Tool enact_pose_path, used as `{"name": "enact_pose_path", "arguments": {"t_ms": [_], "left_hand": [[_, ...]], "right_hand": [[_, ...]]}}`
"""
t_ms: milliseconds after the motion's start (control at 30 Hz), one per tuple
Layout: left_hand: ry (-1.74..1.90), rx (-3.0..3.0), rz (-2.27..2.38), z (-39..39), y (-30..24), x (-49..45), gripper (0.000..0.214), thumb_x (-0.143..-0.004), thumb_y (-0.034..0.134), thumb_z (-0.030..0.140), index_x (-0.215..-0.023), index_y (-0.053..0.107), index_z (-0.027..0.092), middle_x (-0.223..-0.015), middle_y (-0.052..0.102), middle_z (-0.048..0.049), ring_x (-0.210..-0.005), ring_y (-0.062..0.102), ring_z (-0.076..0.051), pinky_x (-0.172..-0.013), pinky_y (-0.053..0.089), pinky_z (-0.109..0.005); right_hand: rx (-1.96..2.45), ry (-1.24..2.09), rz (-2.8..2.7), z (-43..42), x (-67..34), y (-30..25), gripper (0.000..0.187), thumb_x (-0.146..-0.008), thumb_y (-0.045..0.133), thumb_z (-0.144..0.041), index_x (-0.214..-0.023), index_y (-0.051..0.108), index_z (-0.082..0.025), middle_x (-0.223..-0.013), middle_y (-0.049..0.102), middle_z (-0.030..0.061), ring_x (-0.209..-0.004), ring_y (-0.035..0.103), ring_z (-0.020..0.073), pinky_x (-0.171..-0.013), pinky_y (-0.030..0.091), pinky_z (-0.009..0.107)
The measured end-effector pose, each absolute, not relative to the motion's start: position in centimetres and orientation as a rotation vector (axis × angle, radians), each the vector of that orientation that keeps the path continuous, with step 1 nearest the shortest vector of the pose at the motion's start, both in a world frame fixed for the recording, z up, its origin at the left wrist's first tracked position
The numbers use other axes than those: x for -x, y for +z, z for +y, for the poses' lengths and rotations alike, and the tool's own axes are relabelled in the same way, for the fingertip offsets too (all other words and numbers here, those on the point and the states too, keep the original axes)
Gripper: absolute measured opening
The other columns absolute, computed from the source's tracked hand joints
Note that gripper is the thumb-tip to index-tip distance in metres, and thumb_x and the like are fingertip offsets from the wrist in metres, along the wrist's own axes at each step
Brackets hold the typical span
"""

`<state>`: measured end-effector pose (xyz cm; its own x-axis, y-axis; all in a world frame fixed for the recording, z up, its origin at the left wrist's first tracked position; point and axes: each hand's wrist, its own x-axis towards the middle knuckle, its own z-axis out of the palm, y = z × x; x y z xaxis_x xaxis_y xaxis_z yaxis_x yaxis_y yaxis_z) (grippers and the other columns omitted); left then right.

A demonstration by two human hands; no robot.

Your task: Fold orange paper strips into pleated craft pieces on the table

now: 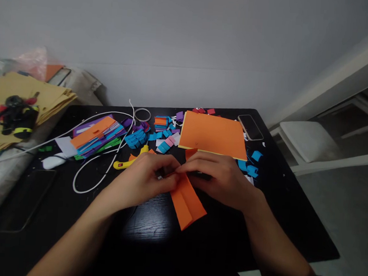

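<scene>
Between my hands is a narrow strip of orange paper (pixel 187 201), creased lengthwise and slanting toward me over the dark table. My left hand (pixel 151 175) pinches its left edge between thumb and fingers. From the other side, my right hand (pixel 217 176) has its fingertips closed on the strip's upper part, covering it there. A yellow glue gun (pixel 130 161) lies partly behind my left hand. Just beyond my right hand, a stack of orange sheets (pixel 214 134) rests on the table.
Folded blue paper pieces (pixel 136 139) and other coloured scraps spread along the back. A bundle of coloured strips (pixel 99 136) lies left, beside a looping white cable (pixel 77 176). A phone (pixel 250 127) sits back right. A white stool (pixel 308 140) stands right of the table (pixel 292 213).
</scene>
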<state>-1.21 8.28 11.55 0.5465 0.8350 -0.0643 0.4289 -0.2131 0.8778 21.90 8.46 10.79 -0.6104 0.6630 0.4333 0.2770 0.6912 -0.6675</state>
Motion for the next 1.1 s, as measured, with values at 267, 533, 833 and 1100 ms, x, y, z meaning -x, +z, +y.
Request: {"name": "enact_pose_path", "arguments": {"t_ms": [267, 533, 833, 1100], "left_hand": [[0.561, -1.888, 0.977, 8.6, 12.2, 2.1, 0.024, -0.097, 0.057, 0.017, -0.107, 0.078, 0.023, -0.083, 0.074, 0.0038, -0.071, 0.064, -0.010, -0.063, 0.047, -0.020], [0.732, -1.820, 1.072, 8.3, 12.1, 2.2, 0.018, -0.100, 0.058, 0.025, -0.113, 0.071, 0.023, -0.102, 0.077, -0.0015, -0.087, 0.071, -0.015, -0.070, 0.054, -0.023], [0.838, -1.779, 1.061, 8.2, 12.3, 1.5, 0.002, -0.097, 0.065, 0.023, -0.098, 0.065, 0.020, -0.081, 0.064, 0.0032, -0.066, 0.055, -0.008, -0.058, 0.046, -0.019], [0.938, -2.091, 0.938, 7.9, 12.3, 2.2, 0.019, -0.098, 0.058, 0.009, -0.104, 0.071, 0.022, -0.120, 0.071, -0.0063, -0.105, 0.067, -0.018, -0.086, 0.056, -0.031]], "right_hand": [[0.721, 0.643, -2.201, 8.7, -22.1, 11.0, 0.020, -0.098, 0.065, -0.007, -0.109, 0.075, -0.022, -0.102, 0.076, 0.0047, -0.093, 0.073, 0.0162, -0.078, 0.060, 0.029], [0.741, 0.726, -2.076, 8.7, -22.1, 11.1, 0.022, -0.091, 0.074, -0.006, -0.107, 0.073, -0.022, -0.104, 0.079, 0.0032, -0.097, 0.075, 0.0176, -0.084, 0.061, 0.031], [0.795, 0.690, -2.098, 8.2, -21.9, 11.3, 0.019, -0.089, 0.077, -0.010, -0.103, 0.070, -0.020, -0.096, 0.078, -0.0009, -0.081, 0.073, 0.0119, -0.075, 0.059, 0.024], [0.760, 0.693, -2.146, 8.5, -22.0, 10.9, 0.019, -0.092, 0.069, -0.006, -0.104, 0.072, -0.020, -0.103, 0.079, 0.0045, -0.092, 0.075, 0.0171, -0.080, 0.060, 0.031]]}}
